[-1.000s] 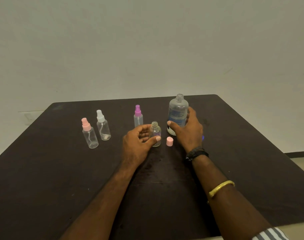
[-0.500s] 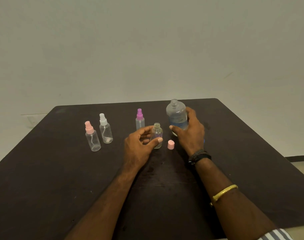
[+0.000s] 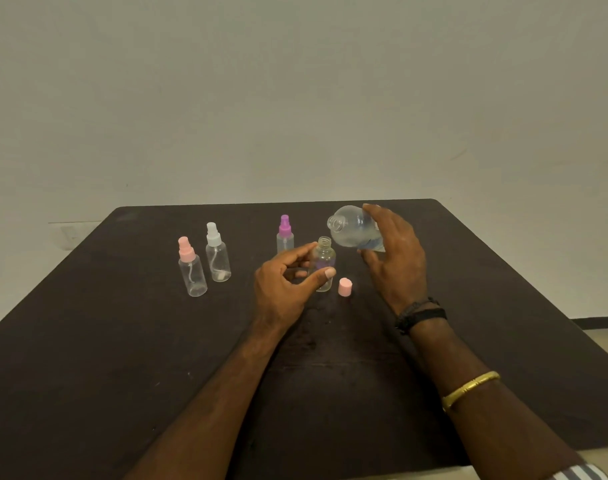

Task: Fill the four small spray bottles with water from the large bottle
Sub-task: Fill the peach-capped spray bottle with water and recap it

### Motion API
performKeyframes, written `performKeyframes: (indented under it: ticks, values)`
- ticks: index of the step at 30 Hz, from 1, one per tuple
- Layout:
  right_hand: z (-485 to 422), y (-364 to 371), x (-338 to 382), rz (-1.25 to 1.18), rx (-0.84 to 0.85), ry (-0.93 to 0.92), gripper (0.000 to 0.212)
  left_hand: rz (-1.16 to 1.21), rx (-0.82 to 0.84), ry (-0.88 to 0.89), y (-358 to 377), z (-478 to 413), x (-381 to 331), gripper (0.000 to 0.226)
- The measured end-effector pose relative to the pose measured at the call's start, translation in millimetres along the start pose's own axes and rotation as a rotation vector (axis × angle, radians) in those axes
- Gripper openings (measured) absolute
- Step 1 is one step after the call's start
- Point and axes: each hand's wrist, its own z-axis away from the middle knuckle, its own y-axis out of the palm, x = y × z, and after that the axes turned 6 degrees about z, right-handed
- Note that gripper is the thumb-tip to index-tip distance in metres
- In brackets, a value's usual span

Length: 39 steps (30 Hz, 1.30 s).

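The right hand (image 3: 396, 258) curls around the large clear plastic bottle (image 3: 356, 232), holding it off the dark brown table (image 3: 122, 341) and tipped sideways, with its open mouth just above the uncapped small clear bottle (image 3: 325, 263). The left hand (image 3: 288, 285) pinches that small bottle between thumb and fingers, upright on the table. A loose pink cap (image 3: 345, 286) sits just beside it. Further left stand the purple-topped spray bottle (image 3: 284, 235), the white-topped spray bottle (image 3: 217, 252) and the pink-topped spray bottle (image 3: 191, 268), all capped.
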Motion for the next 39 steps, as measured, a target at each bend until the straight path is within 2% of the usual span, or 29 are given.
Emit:
performKeyframes:
  ticks: [5, 11, 19, 39]
  values:
    - [-2.7, -0.2, -5.6, 0.038, -0.022, -0.069, 0.066, 0.007, -0.006, 0.013, -1.0, -0.4, 1.5, 0.053]
    - [-7.4, -4.8, -6.0, 0.098, -0.068, -0.114, 0.055, 0.004, 0.002, 0.017, -2.2, -0.6, 3.5, 0.055]
    - [-9.2, -5.9, -11.9, 0.134, -0.09, -0.141, 0.051, 0.006, 0.002, 0.026, -1.1, -0.9, 4.3, 0.054]
    - [-10.0, -6.3, -11.9, 0.214, -0.108, -0.16, 0.061, 0.001, 0.02, 0.022, -1.7, -1.1, 6.2, 0.054]
